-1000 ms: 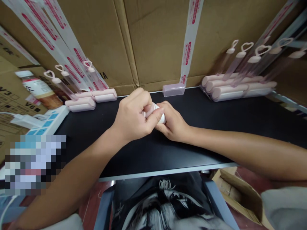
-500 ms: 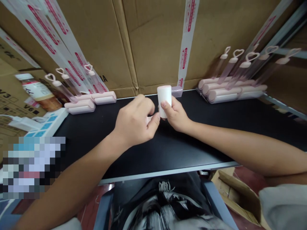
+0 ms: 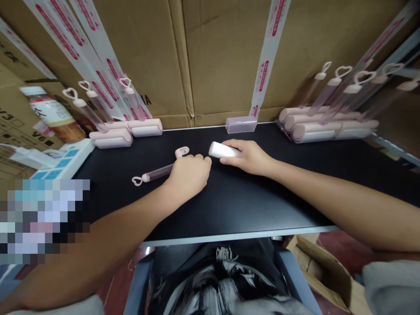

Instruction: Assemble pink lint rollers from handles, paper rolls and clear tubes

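My right hand (image 3: 252, 156) is wrapped round a white cylinder (image 3: 225, 150) with a pinkish end, tilted onto its side just above or on the black tabletop. My left hand (image 3: 191, 174) is over the table to the left, fingers curled down and closed; what they hold, if anything, is hidden. From behind its wrist side a clear pinkish tube with a heart-shaped loop (image 3: 159, 173) extends left, its near end covered by the hand. Just beyond the knuckles shows a small pale pink curved piece (image 3: 181, 152). A translucent lilac box-shaped piece (image 3: 241, 124) lies at the back edge.
Pale pink cylinders with heart-loop tubes stand in groups at back left (image 3: 111, 139) and back right (image 3: 316, 131). A drink bottle (image 3: 54, 116) and a power strip (image 3: 70, 157) are at the left. Cardboard (image 3: 223, 57) walls the back; an open carton (image 3: 323, 271) sits below right.
Both hands have lowered and moved apart. The white cylinder has gone from upright to lying sideways. The heart-loop tube and pink curved piece now show beside my left hand.
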`<state>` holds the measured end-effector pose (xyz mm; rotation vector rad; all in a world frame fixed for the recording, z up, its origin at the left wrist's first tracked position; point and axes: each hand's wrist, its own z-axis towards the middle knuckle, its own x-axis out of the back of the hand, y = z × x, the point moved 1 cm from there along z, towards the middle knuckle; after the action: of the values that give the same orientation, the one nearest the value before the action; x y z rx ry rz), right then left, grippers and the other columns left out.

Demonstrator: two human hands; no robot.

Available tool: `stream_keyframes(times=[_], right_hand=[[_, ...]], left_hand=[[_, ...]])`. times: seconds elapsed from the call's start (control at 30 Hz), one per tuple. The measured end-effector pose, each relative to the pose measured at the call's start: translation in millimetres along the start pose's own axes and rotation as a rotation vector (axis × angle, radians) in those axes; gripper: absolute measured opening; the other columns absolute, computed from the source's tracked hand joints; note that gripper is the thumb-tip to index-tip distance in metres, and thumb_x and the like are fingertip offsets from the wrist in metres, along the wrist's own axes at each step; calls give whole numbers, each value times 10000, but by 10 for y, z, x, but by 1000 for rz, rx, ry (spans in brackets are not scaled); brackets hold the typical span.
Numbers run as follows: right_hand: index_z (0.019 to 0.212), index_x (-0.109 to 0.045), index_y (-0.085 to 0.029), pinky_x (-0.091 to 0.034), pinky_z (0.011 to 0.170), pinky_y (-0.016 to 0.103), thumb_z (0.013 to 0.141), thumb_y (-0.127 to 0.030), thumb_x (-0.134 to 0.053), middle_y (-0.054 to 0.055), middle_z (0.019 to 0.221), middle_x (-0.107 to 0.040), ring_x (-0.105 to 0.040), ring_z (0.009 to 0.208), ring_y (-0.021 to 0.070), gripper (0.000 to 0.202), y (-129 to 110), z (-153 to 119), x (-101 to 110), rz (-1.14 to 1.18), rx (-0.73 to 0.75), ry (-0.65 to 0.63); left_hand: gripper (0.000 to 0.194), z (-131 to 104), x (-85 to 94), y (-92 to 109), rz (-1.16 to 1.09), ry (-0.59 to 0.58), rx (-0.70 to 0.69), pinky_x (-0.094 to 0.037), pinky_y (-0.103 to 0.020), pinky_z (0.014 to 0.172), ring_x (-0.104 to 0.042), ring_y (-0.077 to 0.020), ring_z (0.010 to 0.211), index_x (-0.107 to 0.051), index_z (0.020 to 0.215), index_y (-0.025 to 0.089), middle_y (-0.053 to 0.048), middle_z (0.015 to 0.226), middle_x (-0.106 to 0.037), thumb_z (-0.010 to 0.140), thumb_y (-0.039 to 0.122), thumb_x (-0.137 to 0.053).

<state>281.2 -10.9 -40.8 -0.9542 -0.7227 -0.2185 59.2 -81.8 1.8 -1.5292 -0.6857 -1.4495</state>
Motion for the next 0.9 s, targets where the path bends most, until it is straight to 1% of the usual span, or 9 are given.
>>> stream_keyframes(times=[0.1, 0.13, 0.2, 0.23, 0.3, 0.37, 0.43, 0.67, 0.9], right_hand=[[1317, -783, -196, -541, 967, 424, 894, -467, -818, 115, 1199, -797, -732, 1037, 290, 503, 24, -15, 36, -115, 78, -52], [1337, -780, -192, -546, 962, 423, 898, -462, -818, 120, 1185, -794, -733, 1022, 285, 516, 25, -16, 42, -132, 93, -71], [1367, -771, -183, -554, 937, 410, 910, -457, -814, 123, 1154, -791, -732, 985, 273, 534, 23, -15, 48, -141, 118, -108], [1373, -768, -182, -555, 933, 407, 914, -454, -812, 123, 1154, -792, -731, 983, 272, 535, 21, -15, 47, -139, 134, -119], [1375, -766, -193, -551, 948, 414, 918, -448, -811, 123, 1177, -798, -727, 1023, 283, 526, 20, -15, 37, -135, 172, -135], [1372, -766, -213, -543, 964, 430, 917, -451, -815, 120, 1197, -805, -722, 1064, 300, 516, 27, -16, 22, -130, 202, -142], [1372, -768, -230, -537, 964, 440, 913, -468, -821, 116, 1197, -809, -719, 1072, 309, 520, 38, -15, 8, -122, 220, -146], [1364, -772, -255, -525, 982, 452, 906, -487, -821, 104, 1197, -811, -711, 1088, 314, 516, 65, -5, -5, -120, 249, -166], [1379, -762, -251, -522, 980, 451, 921, -495, -806, 113, 1194, -802, -710, 1095, 319, 521, 85, -3, -7, -144, 248, -180]], left_hand=[[264, 58, 2, -113, -93, -73, 57, -517, -406, 687, -778, -352, 935, -740, 1065, 166, -128, 1060, -796, 1040, 330, -534], [258, 73, 15, -150, -136, -66, 84, -519, -402, 685, -775, -344, 938, -736, 1064, 180, -116, 1064, -798, 1028, 355, -548], [255, 98, 39, -224, -233, -7, 115, -542, -400, 725, -767, -319, 960, -727, 1107, 199, -95, 1085, -799, 1004, 379, -579], [273, 108, 42, -257, -285, 35, 103, -559, -403, 775, -763, -307, 993, -722, 1155, 198, -93, 1118, -798, 995, 378, -593], [348, 128, 23, -312, -372, 108, 28, -574, -425, 924, -748, -298, 1095, -704, 1269, 179, -106, 1226, -787, 991, 364, -609], [397, 145, -21, -350, -424, 136, -57, -548, -461, 1046, -726, -306, 1184, -694, 1338, 160, -121, 1309, -775, 1001, 346, -597], [406, 158, -66, -373, -451, 130, -95, -526, -496, 1098, -717, -318, 1223, -701, 1355, 160, -120, 1340, -776, 1011, 338, -582], [388, 168, -81, -413, -490, 60, -159, -499, -495, 1132, -731, -292, 1210, -728, 1360, 213, -87, 1334, -796, 1014, 308, -581], [418, 179, -96, -460, -513, 13, -164, -481, -499, 1135, -710, -287, 1180, -718, 1389, 247, -70, 1325, -795, 1005, 365, -604]])
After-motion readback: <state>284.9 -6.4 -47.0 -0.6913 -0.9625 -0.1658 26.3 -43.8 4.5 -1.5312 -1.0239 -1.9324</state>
